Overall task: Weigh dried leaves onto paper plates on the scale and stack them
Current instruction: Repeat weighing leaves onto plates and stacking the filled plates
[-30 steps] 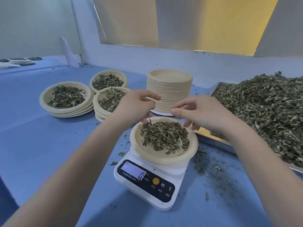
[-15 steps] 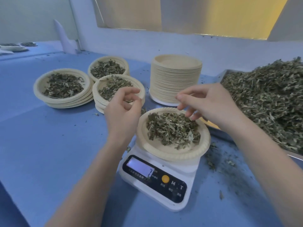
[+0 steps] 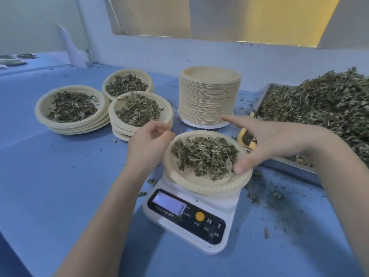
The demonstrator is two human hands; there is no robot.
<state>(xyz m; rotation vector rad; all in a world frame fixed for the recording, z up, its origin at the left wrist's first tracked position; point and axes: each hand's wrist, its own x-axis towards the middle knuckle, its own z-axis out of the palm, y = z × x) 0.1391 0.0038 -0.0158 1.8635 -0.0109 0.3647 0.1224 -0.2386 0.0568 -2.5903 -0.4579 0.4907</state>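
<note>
A paper plate [image 3: 199, 186] heaped with dried leaves [image 3: 203, 154] sits on the white digital scale [image 3: 187, 216]. My left hand [image 3: 148, 144] is at the plate's left rim with its fingers loosely curled and nothing visible in them. My right hand [image 3: 265, 142] is spread over the plate's right side, the thumb resting on the rim and the fingers straight past the far edge. A tall stack of empty plates [image 3: 207, 100] stands behind the scale. Three low stacks of filled plates [image 3: 42, 114], [image 3: 119, 124], [image 3: 111, 80] sit at the left.
A metal tray [image 3: 295, 164] piled with loose dried leaves [image 3: 319, 108] fills the right side. Leaf crumbs are scattered on the blue table [image 3: 60, 186] around the scale. The wall runs close behind the plates.
Both hands have come down to the sides of the plate on the scale. My right hand's fingers have spread and its thumb now rests on the rim.
</note>
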